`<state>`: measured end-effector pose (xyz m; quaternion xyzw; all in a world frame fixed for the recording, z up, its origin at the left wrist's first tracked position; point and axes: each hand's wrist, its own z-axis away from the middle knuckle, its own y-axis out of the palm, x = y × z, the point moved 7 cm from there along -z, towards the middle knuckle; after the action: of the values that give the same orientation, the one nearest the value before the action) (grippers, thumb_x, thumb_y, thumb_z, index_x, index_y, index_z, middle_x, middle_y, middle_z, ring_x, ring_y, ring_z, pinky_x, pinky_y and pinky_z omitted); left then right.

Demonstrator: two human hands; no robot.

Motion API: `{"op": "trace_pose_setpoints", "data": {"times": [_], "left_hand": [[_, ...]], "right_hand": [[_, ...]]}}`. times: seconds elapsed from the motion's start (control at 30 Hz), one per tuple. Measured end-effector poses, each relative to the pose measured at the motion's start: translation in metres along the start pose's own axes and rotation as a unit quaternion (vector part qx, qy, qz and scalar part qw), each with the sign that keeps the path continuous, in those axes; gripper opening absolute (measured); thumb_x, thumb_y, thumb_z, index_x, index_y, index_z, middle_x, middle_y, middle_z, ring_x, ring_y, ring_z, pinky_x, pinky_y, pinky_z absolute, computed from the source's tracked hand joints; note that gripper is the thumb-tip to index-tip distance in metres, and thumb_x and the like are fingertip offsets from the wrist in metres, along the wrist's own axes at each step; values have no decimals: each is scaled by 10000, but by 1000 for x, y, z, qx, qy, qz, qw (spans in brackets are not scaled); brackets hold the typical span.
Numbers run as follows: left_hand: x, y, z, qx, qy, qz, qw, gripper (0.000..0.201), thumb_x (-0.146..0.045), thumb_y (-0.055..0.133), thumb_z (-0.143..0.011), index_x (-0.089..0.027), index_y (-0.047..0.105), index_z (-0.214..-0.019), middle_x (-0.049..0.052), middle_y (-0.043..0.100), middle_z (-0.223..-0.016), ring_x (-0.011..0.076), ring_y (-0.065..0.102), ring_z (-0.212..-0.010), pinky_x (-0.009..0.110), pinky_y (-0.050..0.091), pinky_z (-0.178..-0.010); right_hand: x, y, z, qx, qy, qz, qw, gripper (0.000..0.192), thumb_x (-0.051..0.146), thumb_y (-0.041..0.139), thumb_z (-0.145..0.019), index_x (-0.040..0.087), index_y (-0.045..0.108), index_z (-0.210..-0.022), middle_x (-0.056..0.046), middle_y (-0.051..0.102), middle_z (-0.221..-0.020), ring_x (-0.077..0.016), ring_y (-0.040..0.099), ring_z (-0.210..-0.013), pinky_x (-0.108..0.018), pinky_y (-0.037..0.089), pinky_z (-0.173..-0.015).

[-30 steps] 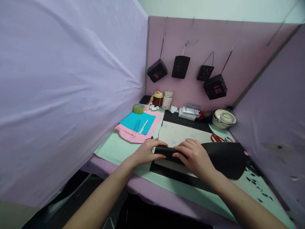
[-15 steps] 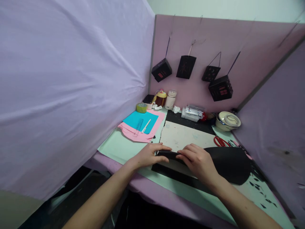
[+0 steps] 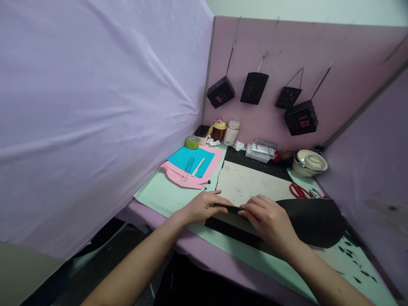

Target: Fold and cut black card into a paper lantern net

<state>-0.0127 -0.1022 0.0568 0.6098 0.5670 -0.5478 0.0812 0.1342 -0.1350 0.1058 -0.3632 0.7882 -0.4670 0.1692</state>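
Observation:
Between my hands is a narrow folded strip of black paper (image 3: 232,209), held low over the pale work board (image 3: 255,182). My left hand (image 3: 204,207) pinches its left end between thumb and fingers. With its fingers closed, my right hand (image 3: 263,212) grips the strip a little further right. Under and beyond my right wrist lies a large black paper sheet (image 3: 314,221) with a rounded right end. It cannot be made out whether the strip joins this sheet behind my hand. Red-handled scissors (image 3: 299,191) rest just behind the sheet.
Small black scraps (image 3: 357,265) lie at the right. Blue paper (image 3: 191,158) with a ruler and a white pen is at the left, beside green tape (image 3: 192,143). Along the back stand a white bottle (image 3: 231,132), a pen box (image 3: 261,151) and a lidded bowl (image 3: 309,162). Black paper lanterns (image 3: 254,88) hang above.
My left fingers have closed more tightly on the strip, which now looks thinner and flatter. The whole view has shifted slightly, with the table appearing a little further right.

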Motion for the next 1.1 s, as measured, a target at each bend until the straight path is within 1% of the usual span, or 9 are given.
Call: {"op": "trace_pose_setpoints", "data": {"times": [0.13,0.2,0.3,0.43,0.63,0.8,0.9,1.0,1.1], "left_hand": [[0,0,1,3,-1,-8,1000,232,-311,580,-897,-258,677,-1100,-19,710,-1093,143,646,-1042,406,292,-1129],[-1,1,1,-1,6,-13,1000,229,-314,582,-896,-253,680,-1094,-16,714,-1082,141,653,-1026,407,299,-1126],[-3,2,3,-8,24,-18,1000,223,-309,592,-892,-246,683,-1085,-14,721,-1061,132,664,-997,394,311,-1122],[-4,3,3,-10,34,-30,999,213,-292,596,-890,-239,687,-1075,-10,725,-1050,126,669,-982,382,322,-1117],[-4,2,2,-1,24,-48,999,219,-288,585,-895,-252,680,-1089,-14,721,-1060,132,663,-997,405,312,-1119],[-4,5,2,5,19,-52,998,215,-310,582,-898,-253,684,-1079,-20,723,-1053,132,664,-990,397,310,-1121],[-5,6,3,3,28,-48,998,220,-304,585,-897,-243,684,-1083,-20,725,-1042,132,668,-975,384,307,-1124],[-8,5,3,-2,35,-39,999,217,-289,590,-894,-238,685,-1082,-20,725,-1043,132,669,-976,374,303,-1126],[-8,5,3,0,31,-36,999,213,-277,596,-891,-252,680,-1085,-31,717,-1068,130,664,-993,383,297,-1128]], "right_hand": [[5,-3,-2,-15,-12,-20,1000,183,300,539,-912,190,670,-977,-68,666,-854,-182,587,-785,-306,450,-686],[7,-3,-3,-23,-20,-30,999,174,280,531,-917,188,673,-957,-61,661,-819,-173,579,-759,-299,441,-674],[9,-1,-4,-27,-24,-36,999,169,238,525,-919,183,675,-863,-43,632,-723,-157,549,-700,-288,414,-647],[12,0,-5,-13,-28,-35,999,208,212,512,-918,176,648,-765,-43,615,-695,-156,533,-686,-292,402,-649],[15,-3,-8,3,-23,-57,998,138,252,526,-912,195,651,-902,-56,651,-814,-174,574,-769,-302,427,-686],[17,-3,-10,-9,-29,-52,998,187,216,493,-925,186,642,-816,-47,627,-739,-163,550,-717,-299,406,-665],[19,-3,-9,-15,-40,-52,998,186,194,494,-921,179,639,-804,-48,625,-732,-164,539,-712,-307,398,-674],[20,-4,-9,-12,-35,-56,998,169,200,498,-919,182,635,-821,-50,628,-752,-166,543,-724,-309,399,-678],[21,-3,-10,-4,-30,-59,998,135,227,509,-920,186,635,-896,-55,639,-812,-172,553,-764,-313,405,-694]]}}
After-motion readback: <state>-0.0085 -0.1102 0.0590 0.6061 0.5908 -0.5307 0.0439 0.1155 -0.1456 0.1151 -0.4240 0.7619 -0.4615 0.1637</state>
